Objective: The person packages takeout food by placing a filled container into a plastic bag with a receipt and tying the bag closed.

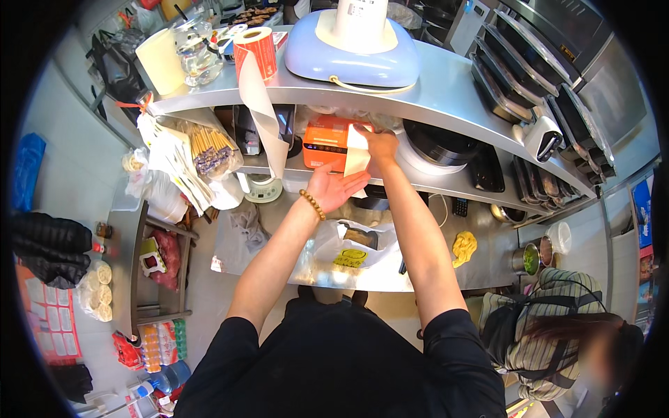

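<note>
On the middle shelf stands an orange label or receipt printer (323, 141) with a row of small buttons. A strip of white and pale paper (357, 157) hangs at its right end. My right hand (380, 146) pinches the upper part of this paper. Palm up beneath the printer's lower edge, my left hand (337, 188) has its fingers spread, with the fingertips at the paper's lower end; it grips nothing that I can see. Below both hands, a white plastic bag (324, 243) with a yellow-green printed patch lies on the steel counter, a brown item (360, 237) showing in its mouth.
A red label roll (261, 55) trails a long strip over the upper shelf's edge. Wrapped skewers (211, 143) lie left of the printer, a black round pan (441, 141) right. A yellow cloth (464, 248) lies on the counter. Another person (543, 324) is at the lower right.
</note>
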The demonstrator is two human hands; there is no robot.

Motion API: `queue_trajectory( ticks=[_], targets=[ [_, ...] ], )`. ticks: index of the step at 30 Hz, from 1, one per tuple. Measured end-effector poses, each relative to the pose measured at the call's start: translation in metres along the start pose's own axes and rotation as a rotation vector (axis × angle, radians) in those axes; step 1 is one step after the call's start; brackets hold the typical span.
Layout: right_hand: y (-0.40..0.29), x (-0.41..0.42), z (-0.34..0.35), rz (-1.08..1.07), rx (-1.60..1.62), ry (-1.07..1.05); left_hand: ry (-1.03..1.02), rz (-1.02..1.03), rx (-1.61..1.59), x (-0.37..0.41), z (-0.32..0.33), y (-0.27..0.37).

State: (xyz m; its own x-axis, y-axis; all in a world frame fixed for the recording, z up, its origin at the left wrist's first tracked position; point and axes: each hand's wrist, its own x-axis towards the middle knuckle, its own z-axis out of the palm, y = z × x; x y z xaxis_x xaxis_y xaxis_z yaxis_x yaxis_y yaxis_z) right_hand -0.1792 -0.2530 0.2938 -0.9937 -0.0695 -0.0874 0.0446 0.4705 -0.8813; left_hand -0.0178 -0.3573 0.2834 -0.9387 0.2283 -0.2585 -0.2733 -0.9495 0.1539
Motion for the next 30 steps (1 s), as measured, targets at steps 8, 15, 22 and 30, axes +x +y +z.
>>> queue_trajectory(
  ticks=[8, 15, 22, 30],
  targets=[
    [0.005, 0.014, -0.001, -0.400, -0.342, 0.101, 0.018, 0.028, 0.015, 0.000, 0.006, 0.001],
    [-0.013, 0.008, -0.003, -0.242, -0.584, 0.060, 0.026, 0.032, 0.010, -0.002, 0.004, 0.001],
    [-0.027, -0.007, -0.012, -0.175, -0.617, 0.008, 0.034, 0.032, -0.019, 0.003, -0.003, -0.002],
    [-0.032, -0.007, -0.008, -0.646, -0.878, 0.141, 0.029, 0.033, -0.032, 0.000, -0.007, -0.006]
  ],
)
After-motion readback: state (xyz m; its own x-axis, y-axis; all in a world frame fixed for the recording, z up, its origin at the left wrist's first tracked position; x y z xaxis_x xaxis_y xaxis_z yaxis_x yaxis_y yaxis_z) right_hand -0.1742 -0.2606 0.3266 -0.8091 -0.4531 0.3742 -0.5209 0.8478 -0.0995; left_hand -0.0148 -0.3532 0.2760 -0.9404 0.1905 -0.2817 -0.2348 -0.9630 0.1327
